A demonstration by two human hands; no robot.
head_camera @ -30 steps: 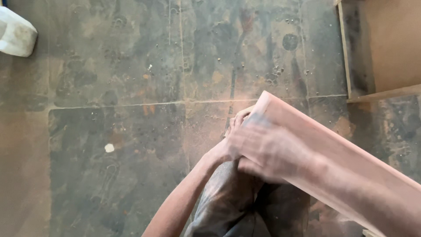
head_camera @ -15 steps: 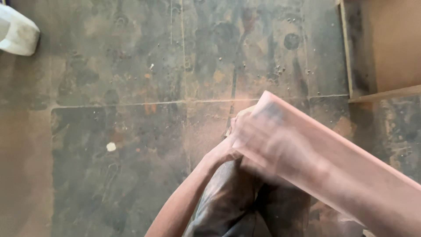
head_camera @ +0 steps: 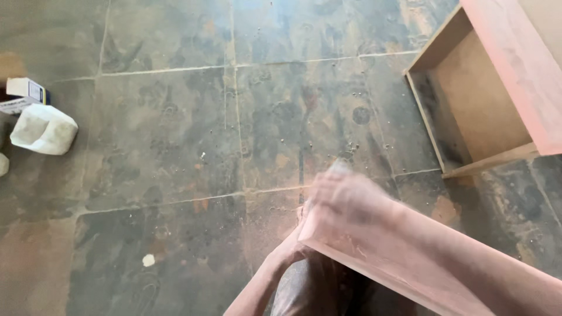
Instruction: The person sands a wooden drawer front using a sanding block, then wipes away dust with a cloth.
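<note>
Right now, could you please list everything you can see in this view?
wooden board: one, pinkish, dusty, lower right, across the lap
open wooden box: one, tan inside with a pinkish edge, upper right on the floor
plastic jug: one, white, left edge
small carton: one, white, behind the jug
tiled floor: dark grey, dusty
right hand: blurred, on the board's end
left hand: under the board's end, grip unclear

Packages at the floor's left edge

A small box (head_camera: pixel 23 93) with a white top and a dark printed side is seen at the left edge of the floor (head_camera: pixel 175 134); a white plastic jug (head_camera: pixel 44 130) is laid just beside it.
</note>
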